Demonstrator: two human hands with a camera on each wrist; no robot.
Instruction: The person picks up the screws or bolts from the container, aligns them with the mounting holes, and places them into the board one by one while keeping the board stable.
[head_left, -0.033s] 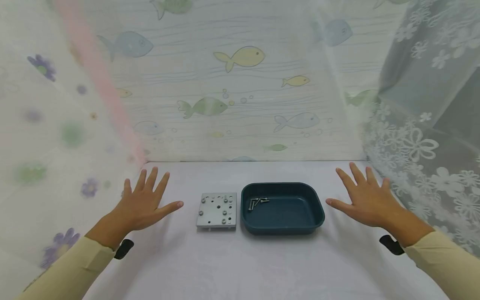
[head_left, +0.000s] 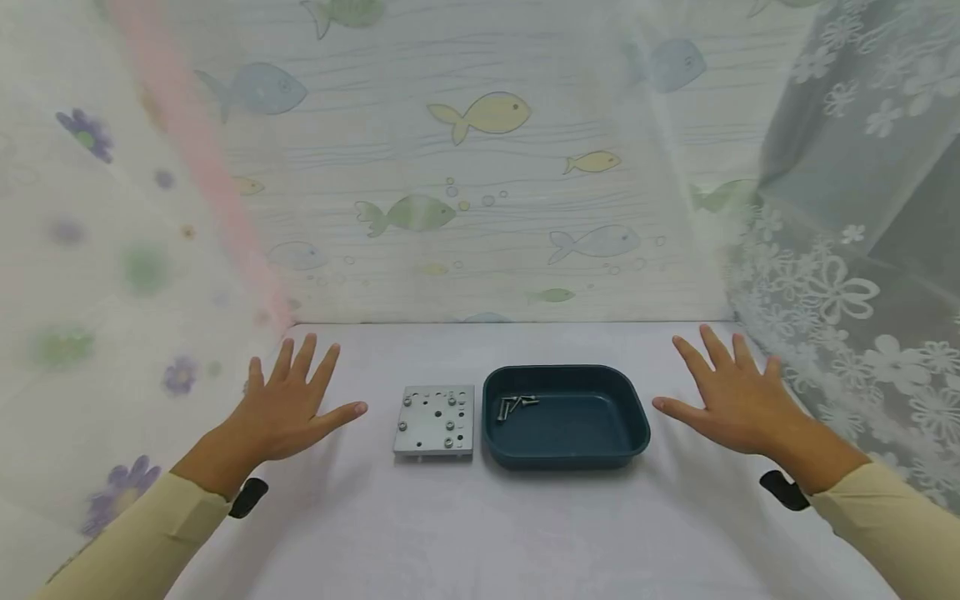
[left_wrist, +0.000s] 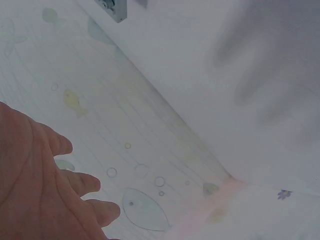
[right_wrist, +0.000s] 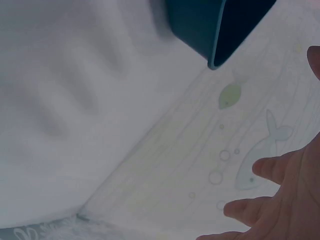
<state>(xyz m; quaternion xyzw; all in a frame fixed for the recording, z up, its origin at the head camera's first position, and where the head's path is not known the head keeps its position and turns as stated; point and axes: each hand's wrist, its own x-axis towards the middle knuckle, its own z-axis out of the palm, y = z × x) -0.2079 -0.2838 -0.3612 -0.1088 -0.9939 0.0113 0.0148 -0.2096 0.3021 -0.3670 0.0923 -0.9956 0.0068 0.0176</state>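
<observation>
My left hand [head_left: 281,417] hovers palm down with its fingers spread, left of a square silver metal plate [head_left: 427,423]. The plate has drilled holes, and several socket-head screws [head_left: 450,426] stand in it. Right beside it is a dark teal tray [head_left: 566,458], with a few loose screws [head_left: 508,406] lying at its left end. My right hand [head_left: 731,408] is spread too, to the right of the tray and apart from it. In the left wrist view only a corner of the plate [left_wrist: 116,9] shows; the right wrist view catches the tray's corner [right_wrist: 197,30].
A white cloth [head_left: 480,533] covers the table. Behind it hangs a curtain [head_left: 495,267] printed with fish. Flowered drapes close off the left side [head_left: 112,292] and the right side [head_left: 847,333]. Each wrist wears a black strap piece.
</observation>
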